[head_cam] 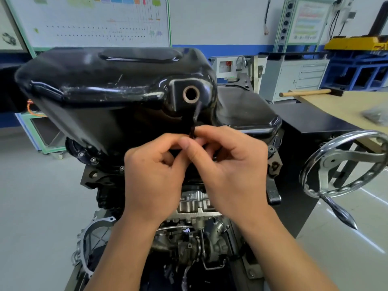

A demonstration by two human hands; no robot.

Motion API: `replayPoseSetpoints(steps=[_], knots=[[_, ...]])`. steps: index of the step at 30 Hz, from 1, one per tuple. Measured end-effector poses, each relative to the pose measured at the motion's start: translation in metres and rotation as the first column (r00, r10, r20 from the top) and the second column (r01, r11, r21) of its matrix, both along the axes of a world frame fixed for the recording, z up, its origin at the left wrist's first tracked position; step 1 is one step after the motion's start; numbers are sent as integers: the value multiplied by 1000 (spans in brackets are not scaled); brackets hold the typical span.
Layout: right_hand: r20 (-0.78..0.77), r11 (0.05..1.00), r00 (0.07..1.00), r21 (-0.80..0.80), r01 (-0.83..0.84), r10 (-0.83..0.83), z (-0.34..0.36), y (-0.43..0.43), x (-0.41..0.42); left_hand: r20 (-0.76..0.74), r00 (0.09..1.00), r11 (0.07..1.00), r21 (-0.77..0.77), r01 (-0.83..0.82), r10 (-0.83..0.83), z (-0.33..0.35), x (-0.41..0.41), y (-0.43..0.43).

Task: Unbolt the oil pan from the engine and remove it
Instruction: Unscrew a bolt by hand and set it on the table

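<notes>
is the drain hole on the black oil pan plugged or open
Open. The round drain hole in the glossy black metal oil pan shows a bare brownish ring around a dark empty bore, no plug.

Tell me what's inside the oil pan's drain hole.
No plug shows in the drain hole of the oil pan: only a brownish bore. Deeper inside is dark, unseen.

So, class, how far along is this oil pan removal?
Done: the drain hole in the oil pan is open, with no plug. In hand: the left hand and right hand pinch a slim dark tool at the pan's edge. Left: the pan still sits on the engine.
</notes>
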State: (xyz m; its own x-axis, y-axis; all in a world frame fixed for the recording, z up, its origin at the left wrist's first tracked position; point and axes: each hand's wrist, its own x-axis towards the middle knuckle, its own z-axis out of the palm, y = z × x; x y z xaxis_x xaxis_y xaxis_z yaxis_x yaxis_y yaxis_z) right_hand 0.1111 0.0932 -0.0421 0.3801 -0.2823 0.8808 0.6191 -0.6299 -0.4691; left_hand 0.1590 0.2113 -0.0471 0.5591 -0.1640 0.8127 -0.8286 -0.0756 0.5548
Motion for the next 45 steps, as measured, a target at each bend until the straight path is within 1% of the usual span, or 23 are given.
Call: replayPoseSetpoints(steps=[2, 5, 7, 9, 11, 13, 17, 19, 21, 23, 26, 30, 32, 35, 37, 40, 41, 43, 45], knots=[[7, 999, 1000, 31, -19, 19, 0, -1, 1, 13, 999, 999, -23, -41, 41, 1, 0, -1], [-14, 999, 999, -18, -34, 34, 1, -3, 1, -2, 998, 997, -35, -68, 68, 0, 3, -1], [-54, 994, 997, -84, -68, 64, 2, -4, 0, -22, 1000, 999, 32, -3, 4, 2, 4, 4], [-90, 983, 992, -153, -97, 84, 3, -6, -1, -59, 992, 986, 124, 114, -107, 4, 4, 10], [-118, 976, 989, -189, -108, 87, 5, -8, -2, -90, 983, 971, 168, 171, -158, 7, 3, 15], [-137, 977, 986, -174, -122, 99, 6, -8, -3, -87, 984, 972, 168, 167, -154, 9, 2, 16], [-95, 992, 988, -35, -123, 120, 6, -3, -3, -61, 995, 991, 101, 87, -81, 13, 2, 16], [-93, 991, 987, -25, -132, 129, 7, -1, -1, -31, 998, 994, 96, 58, -55, 14, 3, 17], [-100, 987, 986, -82, -139, 130, 8, 0, -1, -13, 998, 990, 124, 67, -66, 16, 5, 20], [-108, 979, 988, -157, -130, 114, 11, -3, -1, -19, 993, 979, 167, 119, -118, 17, 6, 24], [-173, 963, 979, -227, -143, 104, 14, -11, -3, -50, 987, 966, 203, 157, -150, 16, 9, 26], [-217, 950, 970, -265, -168, 111, 15, -15, -5, -40, 990, 976, 167, 143, -138, 18, 9, 24], [-188, 957, 976, -243, -156, 111, 15, -14, -5, -20, 994, 984, 142, 106, -105, 17, 8, 22], [-103, 985, 991, -146, -95, 80, 14, -12, -4, 11, 999, 990, 137, 39, -41, 14, 5, 15], [-88, 990, 992, -101, -93, 85, 12, -11, -3, 4, 998, 990, 129, 54, -55, 15, 4, 14], [-128, 981, 986, -148, -128, 109, 12, -12, -2, -69, 980, 961, 197, 195, -184, 17, 4, 18], [-140, 975, 982, -163, -149, 127, 12, -12, -2, -79, 979, 951, 232, 204, -190, 16, 5, 20], [-144, 969, 976, -162, -186, 164, 12, -12, -3, -76, 987, 956, 247, 158, -144, 14, 6, 21], [-123, 975, 981, -149, -165, 147, 12, -11, -2, -55, 994, 975, 195, 109, -100, 12, 6, 19]])
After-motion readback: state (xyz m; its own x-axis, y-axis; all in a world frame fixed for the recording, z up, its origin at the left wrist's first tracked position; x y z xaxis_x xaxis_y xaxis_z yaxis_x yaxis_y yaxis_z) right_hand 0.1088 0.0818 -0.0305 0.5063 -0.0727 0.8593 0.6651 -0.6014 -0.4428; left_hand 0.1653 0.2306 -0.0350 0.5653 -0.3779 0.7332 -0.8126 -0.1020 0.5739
